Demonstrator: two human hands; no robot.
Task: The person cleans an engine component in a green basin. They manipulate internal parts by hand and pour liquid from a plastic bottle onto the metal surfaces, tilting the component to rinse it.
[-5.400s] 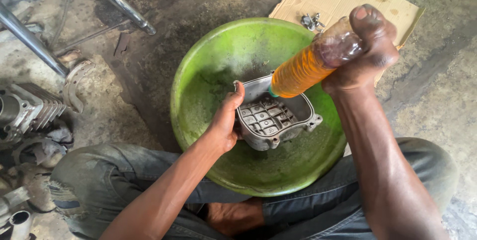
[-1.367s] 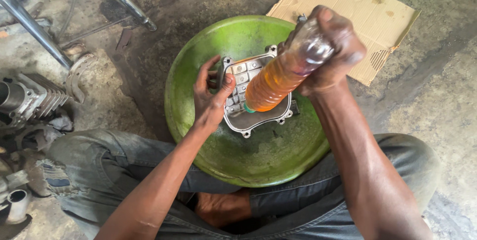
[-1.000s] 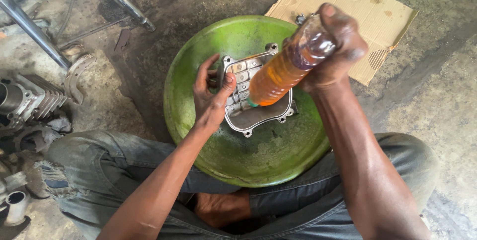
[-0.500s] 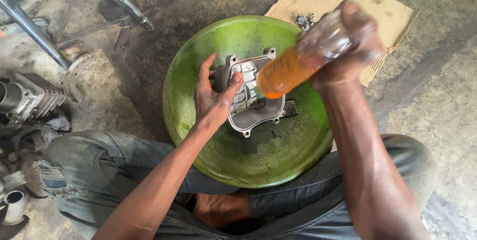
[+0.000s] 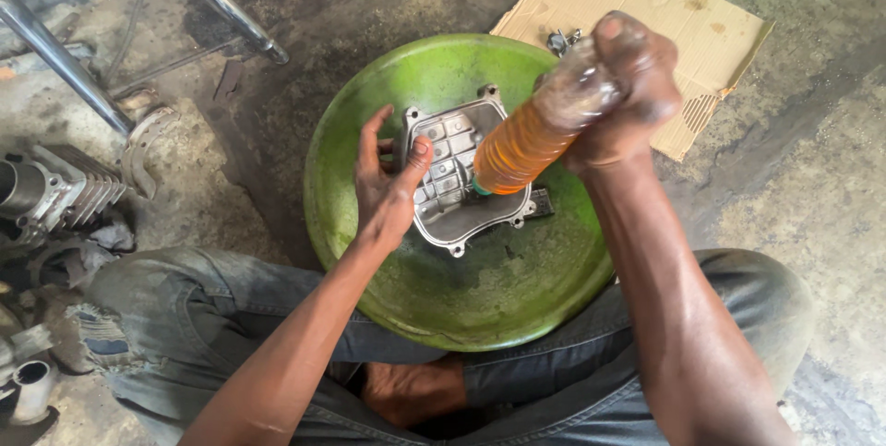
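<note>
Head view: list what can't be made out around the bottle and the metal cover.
- Bottle mouth: hidden behind its own tilted body, so any liquid flow is unseen.
- Bottle base: wrapped by the right hand.
- Metal cover: its left edge is behind the left hand, its right side behind the bottle.
- Small metal bits on the cardboard: too small to identify.
- Engine part: cut by the left edge.

Grey ribbed metal cover (image 5: 454,183), hollow side up, against left hand (image 5: 386,186); inverted bottle of orange liquid (image 5: 531,137) gripped in right hand (image 5: 628,86).
</note>
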